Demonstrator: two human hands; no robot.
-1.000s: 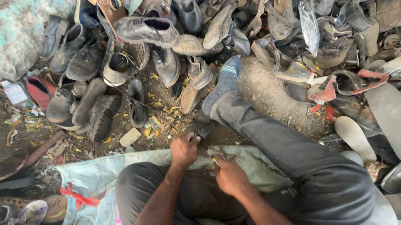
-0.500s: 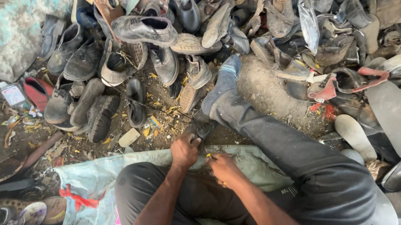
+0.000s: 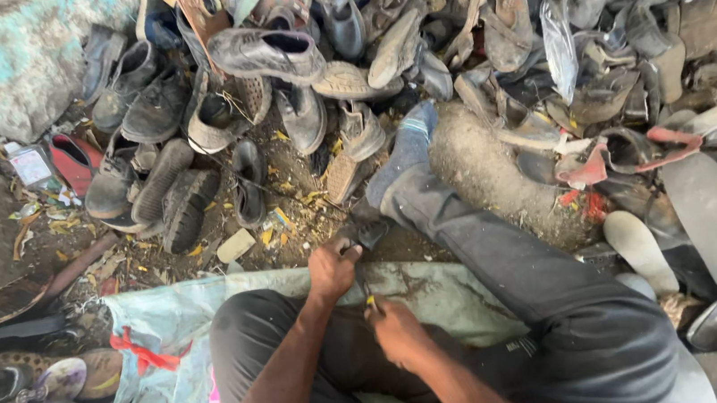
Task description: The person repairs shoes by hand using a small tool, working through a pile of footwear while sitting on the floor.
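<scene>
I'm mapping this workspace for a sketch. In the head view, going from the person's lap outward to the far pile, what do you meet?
Right hand → left hand → small dark piece on the ground → tan upturned sole → grey shoe → large dark shoe on top of the pile.

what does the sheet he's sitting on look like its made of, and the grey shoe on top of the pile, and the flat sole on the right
Sheet: looks like woven plastic sacking, pale blue-green, dull, creased and stained. Grey shoe: probably leather or a synthetic imitation, with a scuffed, dusty matte upper. Flat sole: appears rubber or foam, smooth, grey and slightly bent. The left hand and right hand work just above the sheet.
</scene>
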